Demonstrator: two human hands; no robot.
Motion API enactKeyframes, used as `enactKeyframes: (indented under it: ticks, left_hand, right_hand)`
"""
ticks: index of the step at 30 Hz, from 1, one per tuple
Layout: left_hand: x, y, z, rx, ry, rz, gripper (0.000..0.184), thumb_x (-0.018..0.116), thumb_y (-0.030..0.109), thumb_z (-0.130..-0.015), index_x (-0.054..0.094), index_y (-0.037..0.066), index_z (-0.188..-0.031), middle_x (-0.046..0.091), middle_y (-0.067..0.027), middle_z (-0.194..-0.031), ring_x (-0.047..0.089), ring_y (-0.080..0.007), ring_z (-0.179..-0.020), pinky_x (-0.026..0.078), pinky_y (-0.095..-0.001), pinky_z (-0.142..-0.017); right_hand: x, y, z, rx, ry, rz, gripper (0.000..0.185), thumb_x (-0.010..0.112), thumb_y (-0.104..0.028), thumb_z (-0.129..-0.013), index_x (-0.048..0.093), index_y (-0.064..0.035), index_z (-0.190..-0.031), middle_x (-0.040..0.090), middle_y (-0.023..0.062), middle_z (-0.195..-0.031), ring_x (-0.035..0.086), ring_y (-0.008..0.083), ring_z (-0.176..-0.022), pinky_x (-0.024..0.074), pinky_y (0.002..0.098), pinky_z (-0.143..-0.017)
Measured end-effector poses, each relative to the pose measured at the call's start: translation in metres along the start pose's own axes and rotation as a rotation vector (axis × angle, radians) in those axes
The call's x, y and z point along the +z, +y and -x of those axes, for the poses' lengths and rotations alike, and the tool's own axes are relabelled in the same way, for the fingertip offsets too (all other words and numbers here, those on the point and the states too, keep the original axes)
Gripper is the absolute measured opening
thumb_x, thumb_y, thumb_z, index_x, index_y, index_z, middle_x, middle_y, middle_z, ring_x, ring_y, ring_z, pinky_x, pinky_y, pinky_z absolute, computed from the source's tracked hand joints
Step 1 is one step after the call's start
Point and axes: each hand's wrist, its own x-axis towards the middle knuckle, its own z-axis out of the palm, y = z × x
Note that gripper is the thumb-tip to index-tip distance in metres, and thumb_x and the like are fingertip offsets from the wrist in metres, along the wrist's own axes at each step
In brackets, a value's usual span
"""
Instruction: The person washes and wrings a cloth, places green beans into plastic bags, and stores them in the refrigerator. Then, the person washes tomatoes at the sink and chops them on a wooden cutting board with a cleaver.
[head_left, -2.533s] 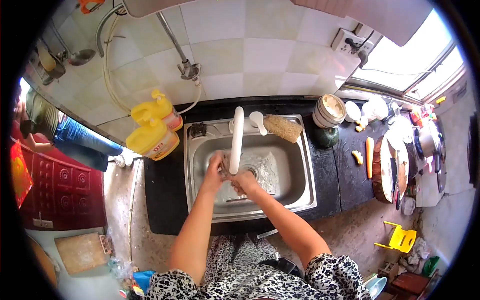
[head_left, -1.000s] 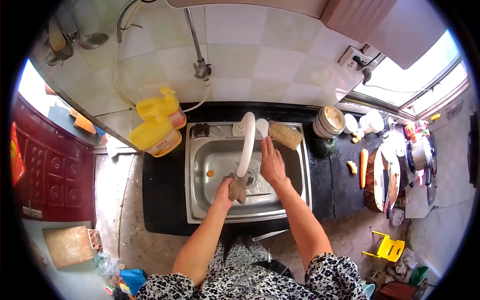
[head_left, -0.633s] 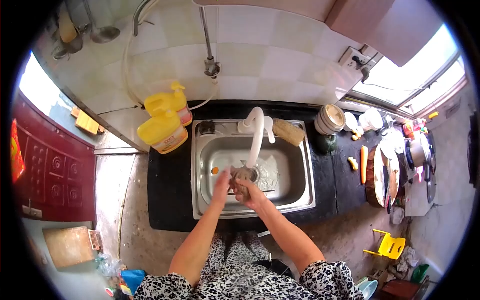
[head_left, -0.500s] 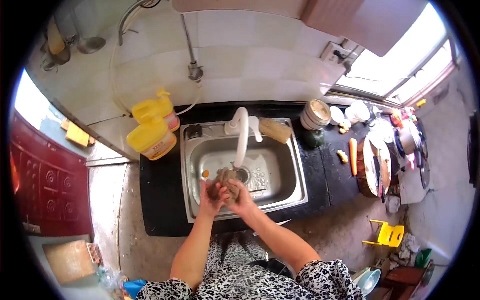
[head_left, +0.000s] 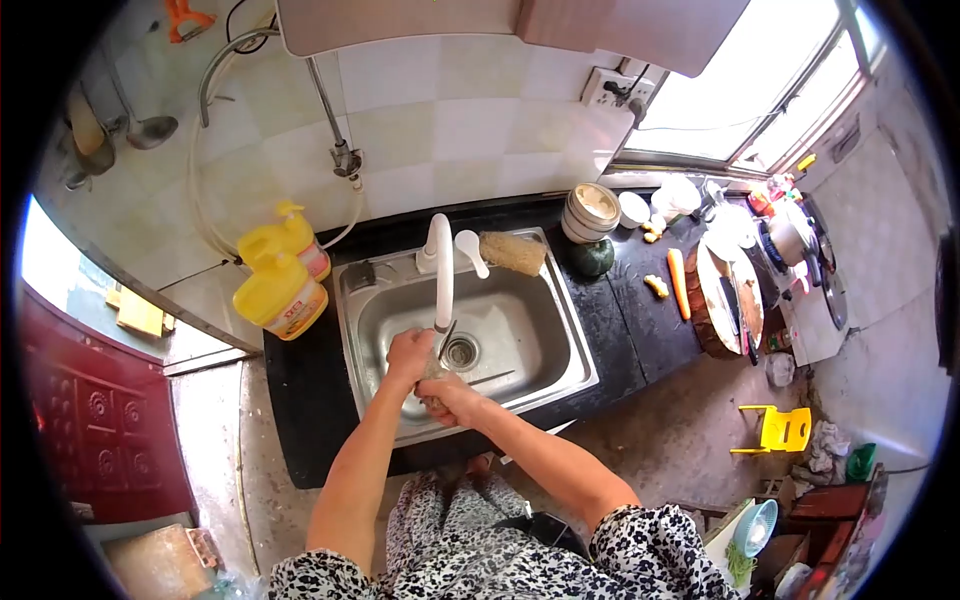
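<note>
Over the left part of the steel sink [head_left: 585, 372], below the white faucet [head_left: 444, 265], both my hands are closed around a crumpled grey-brown cloth [head_left: 435, 368]. My left hand [head_left: 411, 354] grips its upper end, close to the spout. Lower and to the right, my right hand [head_left: 451, 397] holds the other end. Only a little of the cloth shows between my fists; the rest is hidden by my fingers. The drain [head_left: 461, 351] lies just right of my hands, with a thin dark strip near it on the basin floor.
A loofah [head_left: 513, 253] rests on the sink's back rim. Yellow jugs [head_left: 281, 295] stand to the left. On the right of the black counter are a dark green squash [head_left: 592, 258], a carrot [head_left: 679, 284], ginger pieces [head_left: 656, 287], and a knife [head_left: 741, 305] on a round chopping board [head_left: 715, 310].
My hands have gone from cupping the bunched cloth side by side to gripping it one above the other in fists. The camera view has shifted, so the sink appears further left.
</note>
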Motion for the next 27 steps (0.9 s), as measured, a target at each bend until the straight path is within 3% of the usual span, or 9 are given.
enactKeyframes:
  ticks: [5,7,10,15,18,19,21,23,27]
  left_hand:
    - [0.015,0.010,0.010,0.139,0.171,-0.324,0.034,0.056,0.031,-0.092,0.065,-0.001,-0.085,0.062,-0.0301,-0.089,0.057,-0.0508,-0.088,0.047,-0.0531,-0.079]
    - [0.018,0.016,0.017,0.130,0.182,-0.371,0.035,0.056,0.031,-0.092,0.065,-0.001,-0.085,0.062,-0.0298,-0.091,0.057,-0.0494,-0.089,0.047,-0.0522,-0.080]
    - [0.008,0.026,0.023,0.086,0.091,-0.306,0.036,0.055,0.036,-0.094,0.064,0.003,-0.105,0.066,-0.0226,-0.102,0.064,-0.0374,-0.094,0.049,-0.0470,-0.082]
    - [-0.015,0.007,0.029,-0.176,-0.036,0.853,0.060,0.053,0.061,-0.093,0.056,0.012,-0.129,0.067,-0.0100,-0.105,0.064,-0.0246,-0.092,0.053,-0.0390,-0.072]
    - [-0.027,-0.016,0.050,-0.232,-0.548,1.403,0.073,0.045,0.071,-0.091,0.054,0.012,-0.133,0.063,-0.0097,-0.120,0.060,-0.0232,-0.096,0.052,-0.0395,-0.079]
    - [-0.026,-0.009,0.055,-0.194,-0.846,1.627,0.072,0.042,0.071,-0.092,0.055,0.013,-0.133,0.063,-0.0115,-0.119,0.061,-0.0282,-0.101,0.054,-0.0447,-0.079]
    - [-0.010,0.034,0.080,-0.159,-0.245,1.653,0.067,0.041,0.066,-0.096,0.054,0.014,-0.136,0.058,-0.0172,-0.133,0.062,-0.0329,-0.102,0.051,-0.0495,-0.094]
    - [-0.012,0.038,0.077,-0.152,-0.263,1.681,0.060,0.044,0.064,-0.096,0.061,0.013,-0.124,0.061,-0.0180,-0.126,0.062,-0.0362,-0.100,0.050,-0.0513,-0.096]
    - [-0.018,0.006,0.040,-0.260,-0.397,1.224,0.049,0.059,0.055,-0.093,0.061,0.006,-0.086,0.064,-0.0132,-0.086,0.064,-0.0283,-0.082,0.055,-0.0420,-0.074]
  right_hand:
    - [-0.034,0.052,-0.063,-0.539,0.382,0.849,0.030,0.067,-0.029,-0.084,0.057,-0.0010,-0.090,0.062,0.0167,-0.066,0.061,0.0343,-0.056,0.0458,0.0455,-0.049]
    - [-0.029,0.048,-0.055,-0.428,0.498,1.145,0.045,0.067,-0.034,-0.085,0.050,0.0022,-0.106,0.066,0.0297,-0.083,0.063,0.0494,-0.085,0.0506,0.0557,-0.071]
    - [-0.027,0.042,-0.047,-0.655,0.556,1.248,0.046,0.065,-0.032,-0.087,0.045,0.0017,-0.111,0.066,0.0291,-0.084,0.063,0.0498,-0.084,0.0506,0.0563,-0.072]
    - [-0.004,-0.009,-0.012,0.073,0.075,-0.089,0.030,0.062,-0.034,-0.093,0.053,-0.0069,-0.103,0.049,0.0015,-0.071,0.031,0.0066,-0.043,0.0184,0.0230,-0.034]
    - [0.017,-0.006,-0.001,0.112,-0.309,-0.871,0.032,0.056,-0.036,-0.096,0.053,-0.0045,-0.103,0.050,0.0043,-0.075,0.032,0.0075,-0.043,0.0213,0.0223,-0.034]
    - [0.023,0.001,0.001,0.133,-0.343,-0.951,0.034,0.056,-0.035,-0.096,0.052,-0.0035,-0.107,0.050,0.0045,-0.077,0.033,0.0073,-0.043,0.0230,0.0219,-0.035]
    - [0.034,0.014,0.005,0.183,-0.409,-1.107,0.037,0.056,-0.034,-0.096,0.051,-0.0013,-0.113,0.051,0.0048,-0.082,0.036,0.0069,-0.044,0.0264,0.0212,-0.036]
    - [0.037,0.012,0.010,0.205,-0.386,-1.106,0.037,0.059,-0.032,-0.095,0.051,-0.0009,-0.113,0.051,0.0042,-0.082,0.037,0.0071,-0.045,0.0270,0.0216,-0.036]
    - [0.014,-0.001,0.014,0.185,-0.316,-0.725,0.030,0.063,-0.027,-0.091,0.054,-0.0024,-0.105,0.051,0.0016,-0.076,0.037,0.0078,-0.044,0.0257,0.0226,-0.034]
